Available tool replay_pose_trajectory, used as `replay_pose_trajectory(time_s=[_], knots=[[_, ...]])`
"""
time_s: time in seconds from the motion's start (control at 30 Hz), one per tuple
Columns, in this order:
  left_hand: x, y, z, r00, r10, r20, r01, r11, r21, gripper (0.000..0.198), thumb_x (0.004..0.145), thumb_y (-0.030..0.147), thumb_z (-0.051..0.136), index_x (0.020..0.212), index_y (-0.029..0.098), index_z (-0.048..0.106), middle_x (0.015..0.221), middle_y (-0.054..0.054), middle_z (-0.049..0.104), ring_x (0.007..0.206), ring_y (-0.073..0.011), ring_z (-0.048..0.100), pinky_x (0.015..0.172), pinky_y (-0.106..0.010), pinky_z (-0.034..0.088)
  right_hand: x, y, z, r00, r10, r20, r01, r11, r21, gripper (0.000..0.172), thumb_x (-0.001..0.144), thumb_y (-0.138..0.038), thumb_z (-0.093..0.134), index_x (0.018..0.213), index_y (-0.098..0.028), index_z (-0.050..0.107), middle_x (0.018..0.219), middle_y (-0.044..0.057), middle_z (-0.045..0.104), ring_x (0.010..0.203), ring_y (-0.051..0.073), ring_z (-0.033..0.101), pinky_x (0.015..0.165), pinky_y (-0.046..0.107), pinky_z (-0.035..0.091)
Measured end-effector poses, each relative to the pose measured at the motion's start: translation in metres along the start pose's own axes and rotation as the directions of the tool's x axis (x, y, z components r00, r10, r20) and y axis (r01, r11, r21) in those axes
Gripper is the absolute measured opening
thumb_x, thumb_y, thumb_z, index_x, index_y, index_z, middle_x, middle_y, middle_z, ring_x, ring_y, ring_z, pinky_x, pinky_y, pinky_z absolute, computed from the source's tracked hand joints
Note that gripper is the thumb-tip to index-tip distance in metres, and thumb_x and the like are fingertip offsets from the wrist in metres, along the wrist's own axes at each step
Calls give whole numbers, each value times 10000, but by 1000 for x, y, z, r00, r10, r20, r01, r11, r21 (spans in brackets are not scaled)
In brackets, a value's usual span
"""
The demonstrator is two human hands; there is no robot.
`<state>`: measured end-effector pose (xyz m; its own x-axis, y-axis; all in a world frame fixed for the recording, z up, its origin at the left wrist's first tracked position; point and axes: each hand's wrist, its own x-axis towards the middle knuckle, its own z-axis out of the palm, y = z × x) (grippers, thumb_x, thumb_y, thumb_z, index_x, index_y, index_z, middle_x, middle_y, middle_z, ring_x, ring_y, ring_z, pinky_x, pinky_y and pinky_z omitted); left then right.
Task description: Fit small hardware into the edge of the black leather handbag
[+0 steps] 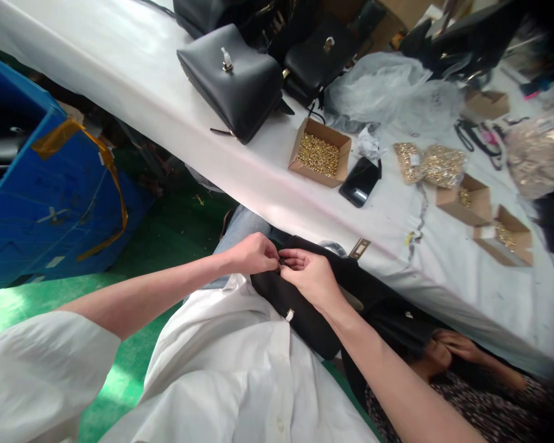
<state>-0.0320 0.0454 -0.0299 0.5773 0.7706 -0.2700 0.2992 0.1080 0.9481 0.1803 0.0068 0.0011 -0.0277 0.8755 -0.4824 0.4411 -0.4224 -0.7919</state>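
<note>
Beside the white table (120,43), over green floor (166,231), left hand (255,253) and right hand (311,275) pinch what seems the black bag (310,327).

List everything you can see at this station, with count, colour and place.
Table: one, white cover, across the view
Handbags: at least two, black, far side of table
Cardboard boxes: at least four, brown, on table
Gold pieces: uncountable, gold, in boxes
Phone: one, black, beside largest box
Packets: two, clear with gold contents, right of phone
Plastic: one heap, clear, behind packets
Bundle: one, beige, far right
Metal plate: one, gold, table's near edge
Bin: one, blue, left
Floor: one, green, below
Co-worker's hands: two, bare, lower right
Lap bag: one, black, on lap
Small clutter: too blurred to count
Shirt: one, white, bottom
Left hand: one, bare, at lap bag
Right hand: one, bare, at lap bag
</note>
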Motion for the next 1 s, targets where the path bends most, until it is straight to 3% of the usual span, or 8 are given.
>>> replay_pose_trajectory(time_s=[0.3,0.53,0.77,1.0], knots=[[-4,1,6,998,38,-42,-37,999,6,218,825,195,706,925,145,893,811,-40,811,758,-197,710,627,-254,480,-6,0,-1,1000,15,23,-15,1000,-5,431,733,-235,863,1158,-176,831,1054,92,862,978,277,829,935,381,691],[-6,3,10,1000,15,-14,-15,999,-36,215,812,198,722,935,143,890,811,-35,807,766,-201,710,614,-250,476,-8,-5,-14,988,-46,149,77,974,-214,339,841,-251,805,1177,-231,853,985,49,858,897,250,828,817,321,669],[-5,-1,12,999,9,-33,-12,997,-74,212,806,203,708,922,142,875,825,-32,807,777,-194,712,635,-241,492,-11,2,-6,999,-31,37,34,997,-65,398,774,-264,865,1163,-180,858,1048,82,867,951,249,827,900,335,687],[-6,-5,11,998,-28,-63,22,994,-104,197,817,232,734,923,150,878,836,-25,812,804,-197,721,659,-248,494,-9,2,2,1000,26,6,-27,999,42,463,716,-205,830,1176,-165,856,1108,96,871,1004,257,839,979,354,686]])
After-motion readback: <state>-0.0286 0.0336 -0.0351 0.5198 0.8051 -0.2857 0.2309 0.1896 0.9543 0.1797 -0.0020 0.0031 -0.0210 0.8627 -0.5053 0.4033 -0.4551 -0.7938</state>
